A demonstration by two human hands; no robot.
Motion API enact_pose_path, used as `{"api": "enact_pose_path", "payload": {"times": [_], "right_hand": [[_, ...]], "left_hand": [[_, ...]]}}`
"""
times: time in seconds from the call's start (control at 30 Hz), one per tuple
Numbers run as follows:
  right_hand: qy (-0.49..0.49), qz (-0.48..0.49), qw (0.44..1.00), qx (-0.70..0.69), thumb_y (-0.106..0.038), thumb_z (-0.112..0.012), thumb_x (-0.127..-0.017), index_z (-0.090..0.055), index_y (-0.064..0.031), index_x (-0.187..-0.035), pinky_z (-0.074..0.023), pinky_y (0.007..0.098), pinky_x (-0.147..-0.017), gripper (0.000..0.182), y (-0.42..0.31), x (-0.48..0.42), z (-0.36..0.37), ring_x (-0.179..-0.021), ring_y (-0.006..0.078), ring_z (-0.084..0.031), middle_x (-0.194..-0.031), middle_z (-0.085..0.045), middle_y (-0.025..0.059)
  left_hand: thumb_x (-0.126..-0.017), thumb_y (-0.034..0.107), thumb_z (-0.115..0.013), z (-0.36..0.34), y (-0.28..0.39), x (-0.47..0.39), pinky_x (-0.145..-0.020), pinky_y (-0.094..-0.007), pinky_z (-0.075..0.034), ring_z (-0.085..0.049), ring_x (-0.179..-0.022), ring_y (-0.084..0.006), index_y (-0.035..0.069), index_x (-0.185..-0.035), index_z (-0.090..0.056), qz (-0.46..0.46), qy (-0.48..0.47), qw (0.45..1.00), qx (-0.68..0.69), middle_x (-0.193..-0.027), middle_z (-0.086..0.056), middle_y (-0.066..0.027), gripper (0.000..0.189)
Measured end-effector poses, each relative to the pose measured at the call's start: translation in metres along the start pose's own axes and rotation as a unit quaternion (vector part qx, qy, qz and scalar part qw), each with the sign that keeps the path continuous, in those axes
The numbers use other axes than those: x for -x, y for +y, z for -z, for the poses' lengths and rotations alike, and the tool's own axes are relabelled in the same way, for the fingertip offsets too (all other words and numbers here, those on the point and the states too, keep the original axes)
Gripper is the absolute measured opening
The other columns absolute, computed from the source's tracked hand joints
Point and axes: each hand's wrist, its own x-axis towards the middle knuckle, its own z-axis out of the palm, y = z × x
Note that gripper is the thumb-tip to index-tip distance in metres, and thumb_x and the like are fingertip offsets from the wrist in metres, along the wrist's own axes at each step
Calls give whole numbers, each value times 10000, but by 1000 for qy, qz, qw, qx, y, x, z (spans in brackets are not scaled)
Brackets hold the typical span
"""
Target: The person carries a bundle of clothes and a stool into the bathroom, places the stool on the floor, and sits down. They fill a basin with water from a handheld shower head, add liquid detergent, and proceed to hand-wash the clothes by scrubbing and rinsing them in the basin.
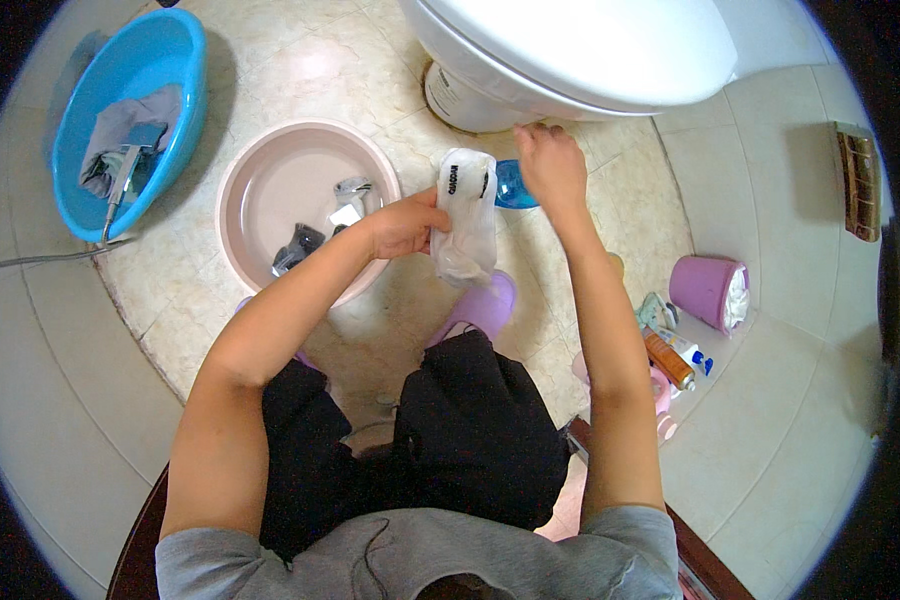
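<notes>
My left hand (409, 225) grips a wet-looking white sock (466, 217) with dark lettering at its upper end. To the right, my right hand (551, 165) is raised over a blue bowl (514, 185) on the floor, fingers curled; whether it holds anything cannot be told. Left of the sock stands a pale pink basin (229, 195). In it lie a dark cloth item (300, 244) and a grey-and-white one (352, 191), partly behind my left forearm.
A blue basin (195, 97) at the upper left holds grey cloth and a shower head (144, 136). The white toilet (570, 52) is ahead. At right are a purple bin (701, 291), an orange spray can (667, 356) and bottles. Purple slippers (495, 300) are below.
</notes>
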Motion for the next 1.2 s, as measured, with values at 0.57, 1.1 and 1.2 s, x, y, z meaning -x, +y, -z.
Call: {"api": "enact_pose_path", "payload": {"times": [0.57,1.1,1.2], "right_hand": [[-206,17,754,-624,-330,-584,-833,-556,-25,-890,-451,290,-631,312,-175,6,-80,-711,146,-549,-782,-587,57],[-3,241,960,-142,-301,-440,-879,-584,-65,-799,-468,441,-564,288,-205,38,-128,-640,347,-591,-725,-601,168],[-11,219,958,-184,-293,-431,-878,-577,-60,-840,-476,428,-585,277,-204,35,-133,-689,337,-600,-767,-612,170]], "left_hand": [[-868,321,-545,57,37,143,-724,-295,-501,-600,-879,-158,-10,-1115,-492,-149,220,964,21,-1059,-577,-96,417],[-908,434,-386,84,-11,79,-820,-337,-406,-498,-964,-214,-36,-1081,-516,-287,403,849,188,-1031,-547,-130,518],[-917,417,-383,88,-9,79,-837,-339,-399,-499,-965,-207,-18,-1103,-501,-275,404,850,197,-1037,-548,-126,488]]}}
